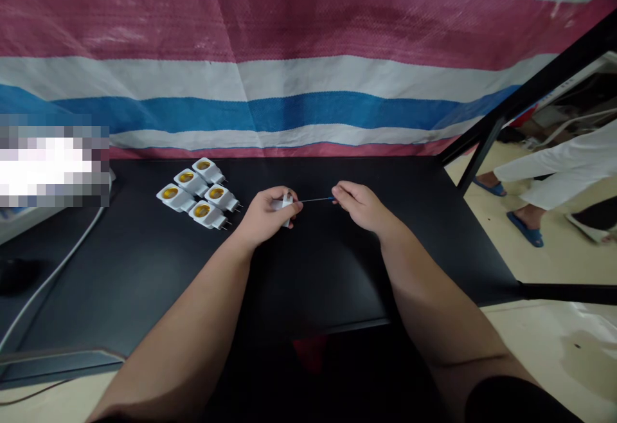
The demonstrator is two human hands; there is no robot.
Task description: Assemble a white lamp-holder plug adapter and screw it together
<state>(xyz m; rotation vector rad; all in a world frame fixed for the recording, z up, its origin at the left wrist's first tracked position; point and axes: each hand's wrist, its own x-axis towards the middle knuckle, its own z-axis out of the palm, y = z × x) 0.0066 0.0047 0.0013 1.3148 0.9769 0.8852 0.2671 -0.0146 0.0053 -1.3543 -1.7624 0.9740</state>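
My left hand [268, 212] is closed around a white plug-in lamp socket [285, 204], most of it hidden by the fingers. In my right hand [357, 203] is a thin screwdriver [315, 200], gripped by its blue handle. Its metal shaft points left, and its tip reaches the lamp socket by my left thumb; whether it sits in a screw is too small to tell. To the left of my hands lie several similar white lamp sockets [209, 213] in a close group, with gold-coloured insides facing up and plug pins pointing right.
The black tabletop [308, 269] ends at a striped sheet [289, 108]. A white cable [72, 252] and a dark rounded object [19, 274] are at the left. At the right stands a black metal frame [475, 172], with a person's legs [554, 159] in blue slippers beyond it.
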